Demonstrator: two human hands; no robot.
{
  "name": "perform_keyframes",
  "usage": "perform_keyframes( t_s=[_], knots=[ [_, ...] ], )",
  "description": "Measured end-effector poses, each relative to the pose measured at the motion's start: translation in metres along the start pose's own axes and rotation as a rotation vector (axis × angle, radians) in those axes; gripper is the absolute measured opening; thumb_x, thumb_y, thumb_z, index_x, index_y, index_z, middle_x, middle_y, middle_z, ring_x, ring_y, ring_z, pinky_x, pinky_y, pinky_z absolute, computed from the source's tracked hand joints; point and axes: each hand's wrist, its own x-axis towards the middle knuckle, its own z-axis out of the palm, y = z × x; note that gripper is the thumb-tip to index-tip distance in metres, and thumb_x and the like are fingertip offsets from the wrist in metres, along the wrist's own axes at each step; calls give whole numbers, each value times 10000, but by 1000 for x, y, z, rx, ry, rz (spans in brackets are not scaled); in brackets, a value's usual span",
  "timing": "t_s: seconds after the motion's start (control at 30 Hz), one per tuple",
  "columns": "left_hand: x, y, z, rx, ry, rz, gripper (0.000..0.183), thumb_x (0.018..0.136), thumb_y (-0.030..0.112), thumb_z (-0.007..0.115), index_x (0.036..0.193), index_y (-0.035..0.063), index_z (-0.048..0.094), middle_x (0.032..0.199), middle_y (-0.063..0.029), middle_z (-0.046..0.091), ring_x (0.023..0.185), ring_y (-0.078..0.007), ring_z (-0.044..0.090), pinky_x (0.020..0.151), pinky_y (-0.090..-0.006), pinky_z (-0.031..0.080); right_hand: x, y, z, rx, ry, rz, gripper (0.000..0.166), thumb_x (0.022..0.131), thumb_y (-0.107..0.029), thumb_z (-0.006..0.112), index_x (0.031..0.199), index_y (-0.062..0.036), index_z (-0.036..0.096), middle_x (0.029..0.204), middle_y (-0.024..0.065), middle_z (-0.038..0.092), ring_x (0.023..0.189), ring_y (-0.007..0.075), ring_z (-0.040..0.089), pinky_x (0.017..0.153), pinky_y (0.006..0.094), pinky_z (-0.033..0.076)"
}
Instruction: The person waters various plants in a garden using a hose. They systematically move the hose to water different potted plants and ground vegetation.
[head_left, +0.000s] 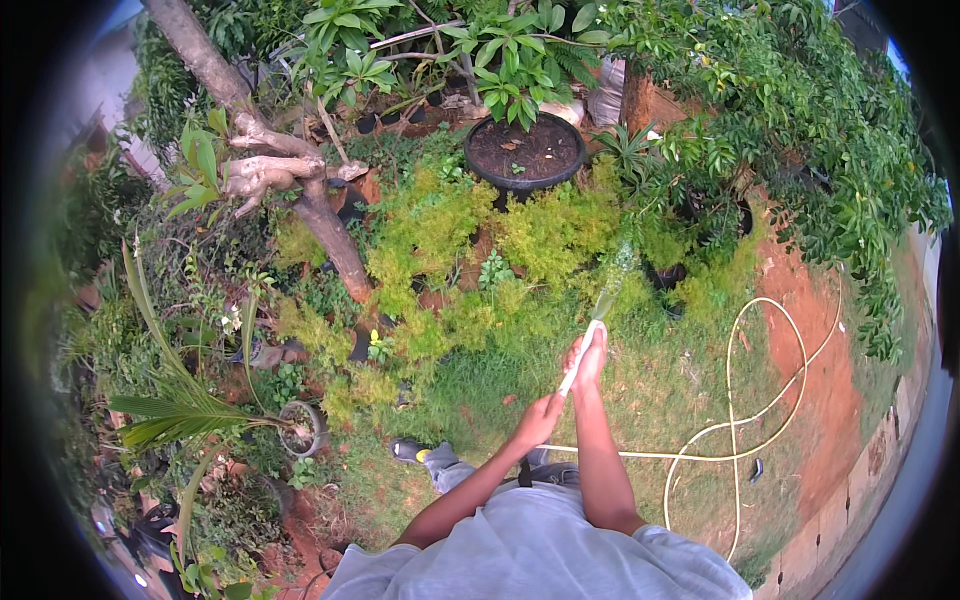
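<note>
My right hand (589, 358) grips a pale garden hose (580, 357) close to its end, with the fingers wrapped around it. Lower down, my left hand (538, 420) is closed around the same hose. Water (616, 276) sprays from the open end, away from me, onto yellow-green feathery plants (559, 232). Behind these plants stands a large round black pot (525, 178) of dark soil with a leafy plant. The rest of the hose passes behind my forearms and lies in loops (731, 375) on the grass at the right.
A leaning tree trunk (330, 240) with cut branches rises at the left. Below it are a palm frond (180, 416) and a small round planter (303, 429). Dense leafy branches (810, 127) hang at the right above bare red soil (817, 420). A paved edge (840, 502) curves along the far right.
</note>
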Motion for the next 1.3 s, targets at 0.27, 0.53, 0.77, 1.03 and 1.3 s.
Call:
perform_keyframes(
  t_s=[0.27,0.53,0.77,1.03,1.3],
  knots=[
    [-30,-40,8,-47,52,-89,443,950,387,379,867,-15,544,615,-137,531,561,-241,505,581,-385,416,8,66,-49,15,57,280,233,962,-414,293,1039,-214,384,534,12,365,324,132,338,274,290,317],
    [-66,-38,-25,-76,118,-190,474,955,417,352,850,-1,550,606,-83,518,569,-212,484,569,-373,405,-20,112,-31,-108,30,405,245,957,-431,308,1016,-205,384,551,3,370,347,117,330,284,276,309],
    [-77,-63,-44,-193,-18,-129,462,958,423,351,821,27,546,576,-16,452,541,-117,438,518,-310,372,-53,105,-9,-69,39,255,230,957,-429,316,985,-209,379,542,-3,370,344,114,330,283,260,297],
    [-178,-110,-146,-344,160,-279,435,964,406,339,753,59,493,536,2,434,455,-132,424,436,-312,348,-128,250,40,-322,0,445,266,958,-388,323,1179,-250,379,569,24,414,371,139,355,310,311,334],
    [-265,-140,-217,-677,363,-401,387,964,395,346,724,107,443,512,32,394,394,-80,353,351,-267,261,-211,354,95,-514,-118,659,235,958,-380,336,1146,-254,398,556,9,414,368,122,327,321,300,302]
  ],
)
